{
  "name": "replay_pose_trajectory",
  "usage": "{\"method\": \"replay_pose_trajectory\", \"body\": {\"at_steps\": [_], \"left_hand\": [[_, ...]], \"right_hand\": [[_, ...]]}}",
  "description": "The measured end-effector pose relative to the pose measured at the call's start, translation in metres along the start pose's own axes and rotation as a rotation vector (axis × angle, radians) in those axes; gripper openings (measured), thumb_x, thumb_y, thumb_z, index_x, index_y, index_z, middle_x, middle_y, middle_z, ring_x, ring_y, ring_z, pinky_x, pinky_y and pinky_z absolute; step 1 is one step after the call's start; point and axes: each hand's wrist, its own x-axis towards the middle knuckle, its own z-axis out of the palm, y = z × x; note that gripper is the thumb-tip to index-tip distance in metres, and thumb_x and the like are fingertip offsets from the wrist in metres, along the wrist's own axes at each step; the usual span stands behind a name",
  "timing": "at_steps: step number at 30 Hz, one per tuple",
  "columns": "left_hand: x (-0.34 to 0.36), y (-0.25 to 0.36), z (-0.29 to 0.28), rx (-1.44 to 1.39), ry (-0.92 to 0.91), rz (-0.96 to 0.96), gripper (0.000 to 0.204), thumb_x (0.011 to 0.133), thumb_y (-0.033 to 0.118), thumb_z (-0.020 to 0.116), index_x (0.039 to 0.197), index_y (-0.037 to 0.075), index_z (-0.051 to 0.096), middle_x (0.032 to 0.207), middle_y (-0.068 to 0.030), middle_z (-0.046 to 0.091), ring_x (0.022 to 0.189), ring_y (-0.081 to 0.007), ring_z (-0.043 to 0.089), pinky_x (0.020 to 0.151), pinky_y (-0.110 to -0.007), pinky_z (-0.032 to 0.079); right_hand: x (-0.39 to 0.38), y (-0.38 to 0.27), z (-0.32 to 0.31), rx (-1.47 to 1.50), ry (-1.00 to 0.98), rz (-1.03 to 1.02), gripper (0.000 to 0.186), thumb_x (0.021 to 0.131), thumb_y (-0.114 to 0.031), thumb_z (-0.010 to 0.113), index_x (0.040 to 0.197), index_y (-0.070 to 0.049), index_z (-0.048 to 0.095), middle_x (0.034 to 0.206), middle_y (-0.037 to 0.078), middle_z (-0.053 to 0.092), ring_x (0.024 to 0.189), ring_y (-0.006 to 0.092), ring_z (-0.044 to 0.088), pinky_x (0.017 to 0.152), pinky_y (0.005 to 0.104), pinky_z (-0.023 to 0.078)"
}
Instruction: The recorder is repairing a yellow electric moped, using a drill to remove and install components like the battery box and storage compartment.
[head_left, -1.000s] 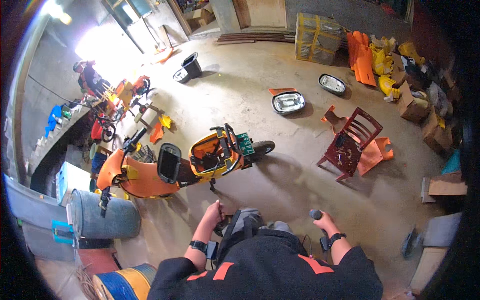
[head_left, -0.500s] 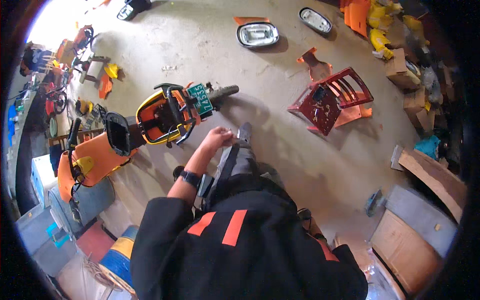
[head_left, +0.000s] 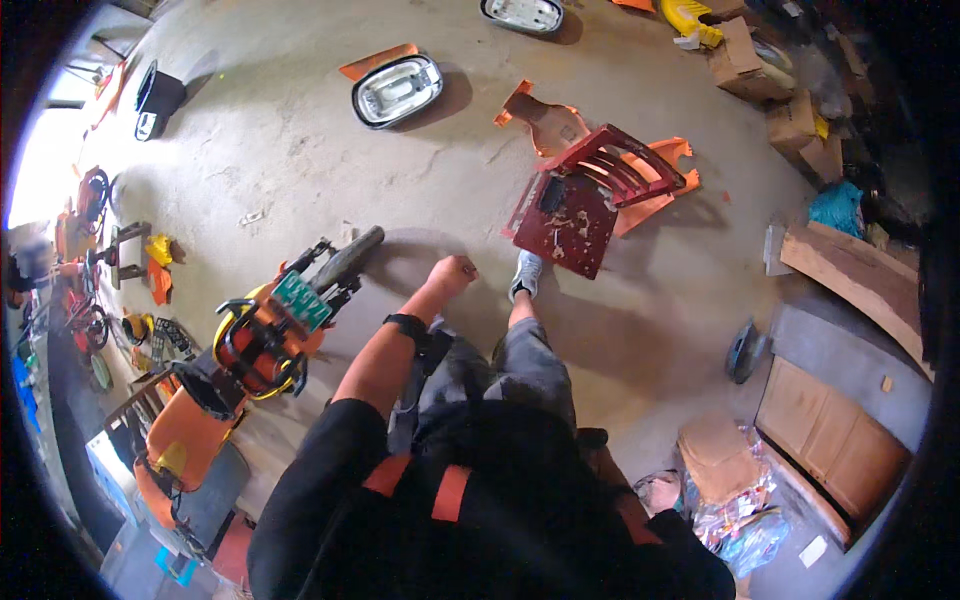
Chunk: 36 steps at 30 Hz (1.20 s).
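My left hand (head_left: 453,273) is out in front of me with its fingers curled closed, and a small dark spot shows at them; what they hold, if anything, I cannot make out. A dark band is on that wrist. My right forearm (head_left: 606,468) hangs low beside my body with a dark object or band at its end, and the fingers there are hidden. Closest to my left hand are my own shoe and a worn dark-red chair (head_left: 570,235) with a small metal tool on its seat. To the left stands a partly stripped yellow-and-orange scooter (head_left: 250,345) with a green plate.
Orange body panels (head_left: 545,120) lie around the chair. A scooter seat (head_left: 397,90), underside up, is on the floor beyond, with another seat (head_left: 525,12) farther off. Cardboard boxes (head_left: 745,65) line the right side. Plastic bags (head_left: 745,530) and cardboard lie at the lower right.
My view has turned rightward and I have stepped forward, so the scooter sits farther left and lower. The chair is closer. My left hand stays closed, now in a fist.
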Motion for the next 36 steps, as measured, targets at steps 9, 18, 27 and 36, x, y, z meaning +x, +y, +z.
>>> {"method": "replay_pose_trajectory", "body": {"at_steps": [9,18,27,36], "left_hand": [[0.195,0.031,0.183,0.168,0.084,-0.056,0.020,0.083,0.022,0.053,0.092,0.006,0.060,0.090,-0.0200,0.062,0.087,-0.0366,0.061,0.076,-0.046,0.049],[0.265,0.038,0.228,0.312,0.254,-0.322,0.025,0.084,0.019,0.053,0.106,0.008,0.052,0.103,-0.0157,0.057,0.098,-0.0343,0.058,0.078,-0.044,0.049],[0.102,-0.034,0.132,-0.274,-0.083,-0.470,0.034,0.078,0.034,0.054,0.091,0.003,0.063,0.083,-0.0211,0.065,0.077,-0.0324,0.065,0.069,-0.043,0.050],[-0.202,0.018,0.050,-0.365,0.684,-0.749,0.027,0.082,0.020,0.050,0.089,-0.003,0.063,0.071,-0.0132,0.067,0.062,-0.0208,0.066,0.064,-0.034,0.053]], "right_hand": [[0.131,-0.037,-0.042,0.117,-0.077,0.026,0.020,0.082,-0.018,0.058,0.099,-0.008,0.062,0.090,0.005,0.062,0.076,0.0168,0.059,0.062,0.0301,0.049],[0.189,-0.098,-0.102,0.399,-0.086,0.089,0.032,0.080,-0.008,0.059,0.112,-0.009,0.054,0.095,0.004,0.058,0.085,0.0129,0.057,0.063,0.0256,0.049],[0.233,-0.161,-0.142,0.342,-0.405,0.153,0.028,0.082,-0.028,0.064,0.101,-0.008,0.061,0.081,0.006,0.063,0.062,0.0146,0.059,0.052,0.0289,0.047],[0.229,-0.281,-0.164,-0.287,-0.202,-0.326,0.029,0.072,-0.024,0.064,0.087,0.001,0.063,0.080,0.009,0.062,0.075,0.0221,0.059,0.068,0.0360,0.047]]}}
